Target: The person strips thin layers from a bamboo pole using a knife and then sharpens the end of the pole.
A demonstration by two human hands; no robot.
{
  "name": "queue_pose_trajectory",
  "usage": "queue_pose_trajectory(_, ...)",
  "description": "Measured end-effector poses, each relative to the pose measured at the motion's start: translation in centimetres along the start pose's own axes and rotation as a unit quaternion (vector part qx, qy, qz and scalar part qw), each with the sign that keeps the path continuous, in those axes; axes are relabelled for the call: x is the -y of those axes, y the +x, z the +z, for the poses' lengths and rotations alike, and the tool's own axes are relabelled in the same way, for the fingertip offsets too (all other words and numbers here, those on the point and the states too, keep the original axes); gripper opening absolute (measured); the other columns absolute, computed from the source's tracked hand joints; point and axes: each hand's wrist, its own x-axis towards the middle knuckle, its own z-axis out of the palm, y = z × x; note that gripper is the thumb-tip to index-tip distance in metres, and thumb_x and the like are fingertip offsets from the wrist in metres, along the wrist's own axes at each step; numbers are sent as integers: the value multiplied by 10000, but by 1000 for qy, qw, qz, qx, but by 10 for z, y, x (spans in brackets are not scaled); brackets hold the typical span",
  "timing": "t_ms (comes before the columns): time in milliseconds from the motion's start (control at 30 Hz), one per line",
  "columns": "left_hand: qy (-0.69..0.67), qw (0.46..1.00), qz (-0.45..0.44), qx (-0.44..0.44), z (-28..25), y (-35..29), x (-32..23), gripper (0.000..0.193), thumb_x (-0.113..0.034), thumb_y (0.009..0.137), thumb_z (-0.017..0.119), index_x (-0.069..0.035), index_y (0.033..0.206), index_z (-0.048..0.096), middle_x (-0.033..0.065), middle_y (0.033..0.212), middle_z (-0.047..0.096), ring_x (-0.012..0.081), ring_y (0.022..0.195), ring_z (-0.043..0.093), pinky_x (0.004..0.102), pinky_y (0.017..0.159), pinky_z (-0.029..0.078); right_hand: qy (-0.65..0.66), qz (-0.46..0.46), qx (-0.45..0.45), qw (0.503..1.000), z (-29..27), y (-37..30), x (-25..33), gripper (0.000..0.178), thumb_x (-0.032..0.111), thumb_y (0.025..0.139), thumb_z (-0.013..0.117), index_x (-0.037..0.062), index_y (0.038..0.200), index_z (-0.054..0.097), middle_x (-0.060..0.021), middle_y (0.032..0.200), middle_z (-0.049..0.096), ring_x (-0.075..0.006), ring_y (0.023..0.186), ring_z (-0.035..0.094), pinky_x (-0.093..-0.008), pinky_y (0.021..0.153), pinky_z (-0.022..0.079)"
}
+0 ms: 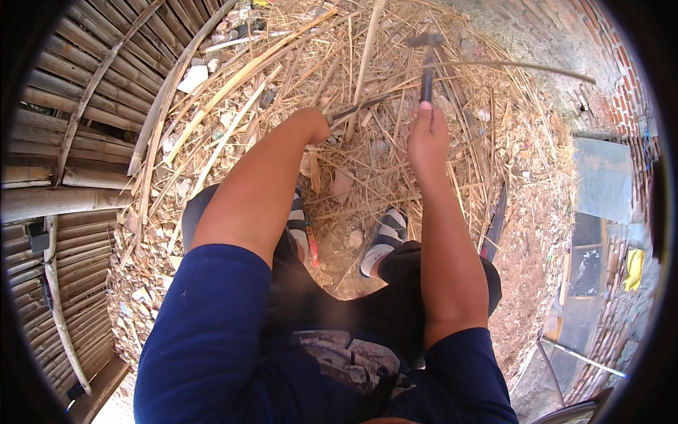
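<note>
My right hand [429,138] is wrapped round the dark handle of a hammer [427,81]. The hammer points away from me, its head over the straw-littered ground. To the left, my left hand [314,127] is closed on a thin dark rod [360,108] that slants up toward the right; its gripped end is hidden by the hand, so I cannot tell its exact kind. A long, thin curved stick [522,66] runs across near the hammer's handle and out to the right. Dry straw and split bamboo strips [367,53] lie all around both hands.
Left stands a bamboo slat wall [85,106]. A brick wall [621,85] rises on the right, with grey panels [602,180] and a yellow cloth [633,270] by it. My sandalled feet [387,237] rest below the hands, a red object [313,249] beside the left one.
</note>
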Motion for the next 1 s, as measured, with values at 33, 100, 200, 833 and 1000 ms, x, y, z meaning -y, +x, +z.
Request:
queue_pose_trajectory(33, -9, 1000, 3, -1, 3, 4, 1, 310, -167, 803, 583, -55, 1026, 767, 191, 985, 728, 328, 892, 714, 431, 784, 563, 9, -19, -17, 1000, 0, -1, 4, 442, 410, 1054, 467, -22, 1044, 560, -154, 742, 626, -303, 629, 605, -486, 627, 480)
queue_pose_trajectory(100, -24, 999, 17, -13, 5, 6, -2, 309, -177, 789, 578, -41, 996, 762, 203, 952, 724, 344, 879, 712, 440, 778, 563, -42, -27, -8, 999, 2, -10, 1, 414, 381, 1053, 460, -20, 1034, 563, -218, 796, 645, -393, 719, 628, -514, 682, 481)
queue_pose_trajectory(200, -22, 999, 36, -31, 5, 0, -2, 314, -199, 766, 560, -29, 944, 755, 222, 892, 718, 369, 855, 710, 460, 759, 564, -178, 10, 87, 980, 17, -41, -30, 391, 353, 1042, 455, -17, 1028, 580, -304, 896, 665, -504, 887, 641, -543, 781, 481)
queue_pose_trajectory(833, -26, 1000, 5, 14, 4, -1, -15, 345, -169, 810, 588, -102, 1104, 757, 172, 1102, 718, 328, 978, 700, 426, 854, 562, -165, 17, 84, 983, 21, -42, -57, 412, 376, 1058, 430, -15, 1091, 555, -274, 874, 669, -483, 872, 642, -532, 791, 487)
queue_pose_trajectory(1000, 5, 999, 1, 46, 2, -9, -8, 386, -171, 810, 579, -108, 1151, 750, 177, 1130, 714, 328, 1001, 694, 420, 866, 557, -221, 78, 172, 957, 33, -53, -41, 442, 403, 1050, 434, -11, 1047, 586, -302, 944, 670, -499, 959, 636, -558, 844, 483)
